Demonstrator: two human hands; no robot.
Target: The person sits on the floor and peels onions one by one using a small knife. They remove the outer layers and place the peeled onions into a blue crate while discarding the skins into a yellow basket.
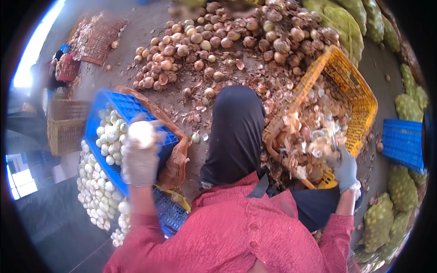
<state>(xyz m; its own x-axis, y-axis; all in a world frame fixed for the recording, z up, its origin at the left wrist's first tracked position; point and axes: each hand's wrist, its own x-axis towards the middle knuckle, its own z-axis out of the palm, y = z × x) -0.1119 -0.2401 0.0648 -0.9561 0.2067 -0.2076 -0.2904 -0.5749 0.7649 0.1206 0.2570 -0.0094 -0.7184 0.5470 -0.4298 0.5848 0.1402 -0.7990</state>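
My left hand (142, 164), in a pale glove and blurred by motion, grips a peeled white onion (142, 133). It is over the near edge of a blue crate (133, 105) that holds several peeled white onions (110, 132). My right hand (344, 170), in a grey glove, is closed at the near right side of a tilted yellow crate (371, 107). A thin, knife-like tool (336, 144) seems to stick up from its fingers; blur hides its details. Loose onion skins (314, 132) fill much of the yellow crate.
Unpeeled brown onions (200, 45) are heaped ahead on the floor. Peeled onions (93, 189) lie left of the blue crate. An orange mesh sack (175, 166) lies beside it. Green net sacks (380, 223) and another blue crate (403, 143) stand at right; a brown crate (67, 127) stands left.
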